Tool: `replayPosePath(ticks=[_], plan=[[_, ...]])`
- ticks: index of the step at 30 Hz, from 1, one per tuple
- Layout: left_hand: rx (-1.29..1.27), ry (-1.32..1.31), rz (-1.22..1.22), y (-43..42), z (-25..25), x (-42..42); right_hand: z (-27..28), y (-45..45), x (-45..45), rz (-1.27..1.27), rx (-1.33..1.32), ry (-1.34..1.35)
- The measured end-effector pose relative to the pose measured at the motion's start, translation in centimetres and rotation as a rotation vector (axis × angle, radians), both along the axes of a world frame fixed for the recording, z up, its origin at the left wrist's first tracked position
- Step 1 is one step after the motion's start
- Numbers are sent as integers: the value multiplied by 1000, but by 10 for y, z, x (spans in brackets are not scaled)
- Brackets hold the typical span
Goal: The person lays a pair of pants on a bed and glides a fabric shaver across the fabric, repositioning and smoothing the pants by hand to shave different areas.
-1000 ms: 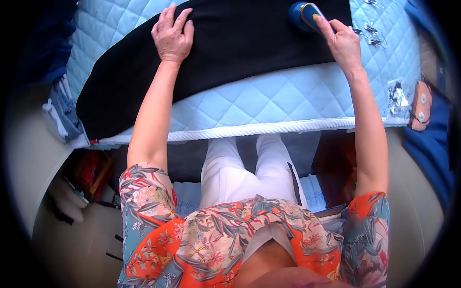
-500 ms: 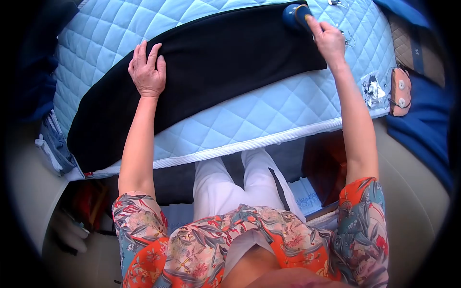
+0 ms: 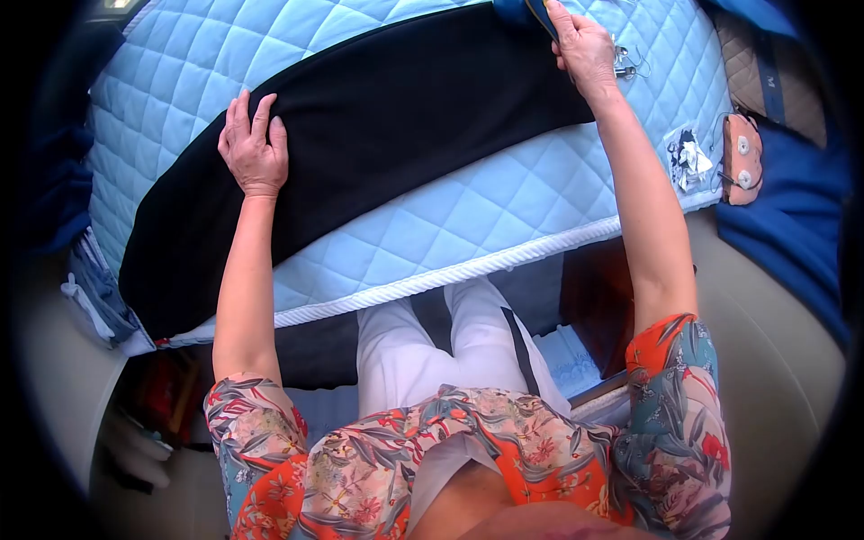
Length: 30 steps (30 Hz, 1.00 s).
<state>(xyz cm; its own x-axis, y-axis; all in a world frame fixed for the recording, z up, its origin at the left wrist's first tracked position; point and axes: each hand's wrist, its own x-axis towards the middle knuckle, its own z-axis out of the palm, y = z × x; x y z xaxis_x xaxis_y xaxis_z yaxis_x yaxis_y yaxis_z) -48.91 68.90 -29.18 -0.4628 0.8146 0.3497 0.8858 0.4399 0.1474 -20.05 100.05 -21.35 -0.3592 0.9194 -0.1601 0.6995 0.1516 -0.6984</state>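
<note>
Looks forward and steeply down from head height, close above floral shirt (image 3: pixel 387 459) at six o'clock, onto quilted cover (image 3: pixel 490 216) toward twelve.

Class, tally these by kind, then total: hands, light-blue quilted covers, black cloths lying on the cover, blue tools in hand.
Hands, left hand and right hand: 2
Light-blue quilted cover: 1
Black cloth: 1
Blue tool: 1
Total: 5
</note>
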Motion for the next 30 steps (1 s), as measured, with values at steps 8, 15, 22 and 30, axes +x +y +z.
replayPosePath(ticks=[8, 15, 22, 30], plan=[[17, -23, -8, 0, -1, -1, 17, -30, 31, -292, -642, 367], [24, -9, -15, 1, -1, -1, 12, -68, 95, -341, -1098, 646], [16, -8, -14, 1, -1, -1, -11, -125, 156, -353, -1404, 584], [29, 1, -39, 1, -3, -2, -24, -102, 173, -95, -768, 115]])
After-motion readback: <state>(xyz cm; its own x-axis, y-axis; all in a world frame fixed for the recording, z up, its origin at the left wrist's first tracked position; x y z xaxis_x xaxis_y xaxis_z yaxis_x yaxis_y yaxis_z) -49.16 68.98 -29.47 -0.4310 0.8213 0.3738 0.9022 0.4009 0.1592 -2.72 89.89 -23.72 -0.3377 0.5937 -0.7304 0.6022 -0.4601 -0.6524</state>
